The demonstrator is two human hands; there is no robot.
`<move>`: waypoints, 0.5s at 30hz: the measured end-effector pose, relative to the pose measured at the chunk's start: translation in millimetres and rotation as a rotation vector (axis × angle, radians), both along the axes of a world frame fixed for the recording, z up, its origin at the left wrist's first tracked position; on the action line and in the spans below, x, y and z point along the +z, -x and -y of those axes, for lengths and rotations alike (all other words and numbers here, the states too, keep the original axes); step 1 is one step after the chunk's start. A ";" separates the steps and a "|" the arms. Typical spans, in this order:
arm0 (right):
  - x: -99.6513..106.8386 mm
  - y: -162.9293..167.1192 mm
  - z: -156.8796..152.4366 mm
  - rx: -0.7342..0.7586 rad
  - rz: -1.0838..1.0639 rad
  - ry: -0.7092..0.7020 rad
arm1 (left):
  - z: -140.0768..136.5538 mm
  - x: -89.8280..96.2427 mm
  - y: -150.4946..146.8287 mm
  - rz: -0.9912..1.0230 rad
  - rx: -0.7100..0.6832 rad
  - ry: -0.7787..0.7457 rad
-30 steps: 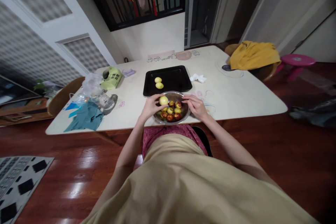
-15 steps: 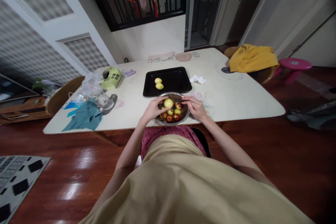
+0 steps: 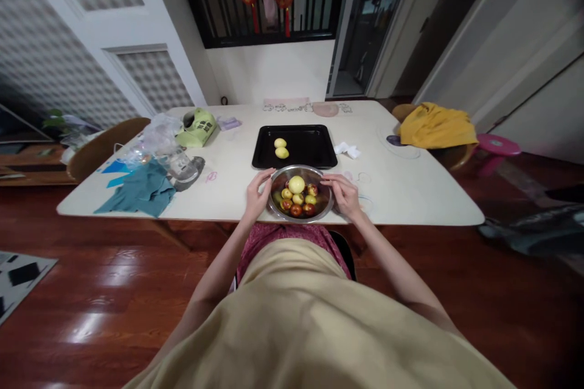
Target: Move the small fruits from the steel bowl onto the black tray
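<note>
A round metal bowl [image 3: 326,209] stands at the table's near edge in front of me. Several small, round green-and-brown fruits that look like jujubes [image 3: 296,210] lie inside, with one larger pale yellow-green fruit [image 3: 296,184] on top of them. At the bowl's left rim, my left hand [image 3: 258,196] holds the side with its fingers bent round it. My right hand [image 3: 345,196] grips the opposite rim, fingertips on the edge. Just beyond the bowl is a black tray [image 3: 310,146], where two yellow oval fruits [image 3: 281,148] lie at the left.
A crumpled white tissue [image 3: 347,150] lies right of the tray. On the table's left are a teal cloth [image 3: 141,189], clear plastic bags [image 3: 159,130] and a green bag-like item [image 3: 198,127]. A yellow garment [image 3: 435,126] drapes a chair at the right, near a pink stool [image 3: 497,146].
My left hand has moved from the large pale fruit inside the bowl out to the left rim. The fruit stays on top of the others. My right hand remains at the right rim.
</note>
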State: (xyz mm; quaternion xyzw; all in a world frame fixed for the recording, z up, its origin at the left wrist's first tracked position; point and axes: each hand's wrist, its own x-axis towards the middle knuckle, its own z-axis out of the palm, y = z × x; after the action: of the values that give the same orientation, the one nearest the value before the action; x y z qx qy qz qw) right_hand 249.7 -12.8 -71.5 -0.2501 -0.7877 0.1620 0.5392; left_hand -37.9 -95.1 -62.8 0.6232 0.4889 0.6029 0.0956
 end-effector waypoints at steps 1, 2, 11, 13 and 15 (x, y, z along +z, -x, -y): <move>2.9 -0.2 -3.0 -0.011 0.004 0.008 | 0.1 0.1 -0.6 -0.022 -0.012 -0.004; 6.7 0.3 -7.1 -0.020 0.017 0.016 | 0.1 0.2 -1.1 -0.042 -0.027 -0.006; 55.5 59.8 -87.8 0.161 0.357 -0.075 | -1.4 -1.2 -1.7 -0.075 -0.111 -0.013; 60.4 81.9 -108.4 0.214 0.496 -0.102 | -1.2 -0.3 -2.1 -0.093 -0.138 -0.021; 61.4 103.2 -125.8 0.229 0.635 -0.124 | -0.7 0.6 -2.7 -0.108 -0.159 -0.024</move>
State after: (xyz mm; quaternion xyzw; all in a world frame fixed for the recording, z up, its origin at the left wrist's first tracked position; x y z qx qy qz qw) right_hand 146.5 113.0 -10.1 -0.1647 -0.9475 0.0872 0.2599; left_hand -35.1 -94.4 -62.2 0.6929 0.4348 0.5647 0.1090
